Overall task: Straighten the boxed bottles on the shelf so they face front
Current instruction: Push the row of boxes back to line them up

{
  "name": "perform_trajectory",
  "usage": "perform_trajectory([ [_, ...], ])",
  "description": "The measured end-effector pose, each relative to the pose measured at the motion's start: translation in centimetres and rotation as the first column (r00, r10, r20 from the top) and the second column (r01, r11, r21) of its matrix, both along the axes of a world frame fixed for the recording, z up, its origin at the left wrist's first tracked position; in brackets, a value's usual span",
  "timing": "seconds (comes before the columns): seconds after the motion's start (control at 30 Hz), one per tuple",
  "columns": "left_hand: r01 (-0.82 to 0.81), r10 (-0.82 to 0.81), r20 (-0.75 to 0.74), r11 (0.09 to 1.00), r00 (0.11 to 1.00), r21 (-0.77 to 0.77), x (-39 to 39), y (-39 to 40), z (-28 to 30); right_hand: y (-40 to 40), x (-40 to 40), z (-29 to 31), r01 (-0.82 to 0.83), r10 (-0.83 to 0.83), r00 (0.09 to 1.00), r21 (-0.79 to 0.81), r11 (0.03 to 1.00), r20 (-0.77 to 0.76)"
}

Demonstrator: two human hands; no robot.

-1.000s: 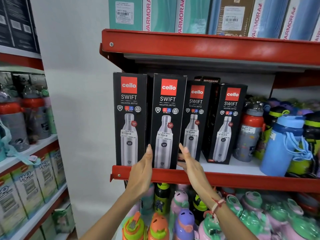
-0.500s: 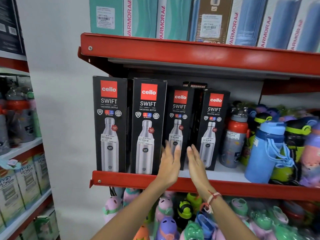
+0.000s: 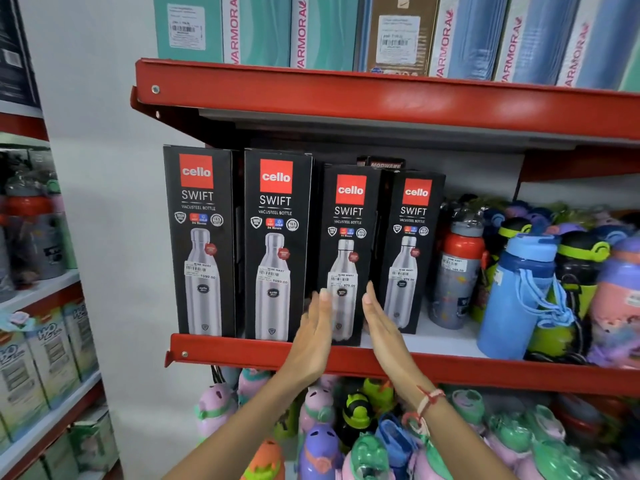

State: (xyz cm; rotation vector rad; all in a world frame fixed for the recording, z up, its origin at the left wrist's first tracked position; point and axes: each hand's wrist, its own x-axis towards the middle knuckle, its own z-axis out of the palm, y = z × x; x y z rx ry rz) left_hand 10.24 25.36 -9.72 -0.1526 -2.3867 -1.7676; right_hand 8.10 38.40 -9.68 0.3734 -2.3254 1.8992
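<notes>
Third box [image 3: 348,251] bracketed low by left hand [image 3: 313,336] and right hand [image 3: 382,327], fingers flat and extended, gripping nothing. Squaring step; next likely a slight inward press.

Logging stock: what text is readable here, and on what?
"cello SWIFT VACUSTEEL BOTTLE": each of four black boxes.
"24 Hours": under the box badges.
"1099.00": first two boxes' price stickers.
"VARMORA": top-shelf boxes.
"MODWARE": box behind.
Other stickers and the left rack's boxes: too blurred.
</notes>
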Motion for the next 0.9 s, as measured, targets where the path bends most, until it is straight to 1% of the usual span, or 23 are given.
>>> perform_trajectory([
  [0.2, 0.048, -0.049, 0.075, 0.999, 0.996, 0.018, 2.3, -1.5, 0.1, 0.8, 1.7, -0.3, 0.006, -0.006, 1.000, 0.007, 1.000, 0.017],
  [0.43, 0.062, -0.062, 0.030, 0.998, 0.998, 0.028, 3.4, -1.8, 0.1, 1.2, 2.3, -0.6, -0.013, 0.013, 1.000, 0.024, 1.000, 0.014],
  [0.47, 0.038, -0.038, -0.004, 0.999, 0.999, 0.012, 3.6, -1.7, 0.2, 1.4, 2.2, -0.7, -0.025, 0.025, 1.000, 0.015, 1.000, 0.012],
  [0.53, -0.072, 0.068, -0.141, 0.997, 0.988, -0.021, 3.9, -1.0, 0.5, 1.8, 2.1, -0.7, -0.027, 0.027, 0.999, -0.006, 1.000, -0.019],
  [0.6, -0.202, 0.187, -0.322, 0.979, 0.928, -0.015, 3.9, -0.1, 0.9, 2.7, 1.8, -0.6, 0.043, -0.045, 0.995, -0.033, 0.999, -0.084],
  [0.63, -0.216, 0.199, -0.393, 0.976, 0.898, 0.002, 3.6, 0.5, 1.2, 3.3, 1.5, -0.6, 0.096, -0.103, 0.988, -0.064, 0.993, -0.115],
  [0.67, -0.186, 0.170, -0.427, 0.983, 0.888, 0.004, 3.2, 1.2, 1.5, 4.0, 1.1, -0.5, 0.156, -0.169, 0.975, -0.097, 0.983, -0.142],
  [0.7, -0.125, 0.109, -0.423, 0.992, 0.899, -0.011, 2.7, 2.0, 1.8, 4.7, 0.8, -0.3, 0.214, -0.233, 0.959, -0.128, 0.968, -0.162],
  [0.77, 0.059, -0.070, -0.334, 0.997, 0.940, -0.041, 1.7, 4.4, 2.2, 6.1, 0.1, 0.3, 0.304, -0.334, 0.924, -0.174, 0.937, -0.185],
  [0.8, 0.120, -0.126, -0.295, 0.992, 0.947, -0.038, 1.0, 5.7, 2.3, 6.7, -0.2, 0.5, 0.330, -0.363, 0.913, -0.186, 0.925, -0.187],
  [0.83, 0.138, -0.141, -0.268, 0.990, 0.953, -0.031, 0.2, 7.1, 2.2, 7.2, -0.6, 0.7, 0.343, -0.375, 0.908, -0.185, 0.921, -0.187],
  [0.9, 0.116, -0.113, -0.195, 0.993, 0.974, 0.006, -1.3, 9.3, 2.4, 8.1, -1.5, 0.8, 0.333, -0.358, 0.918, -0.159, 0.929, -0.169],
])
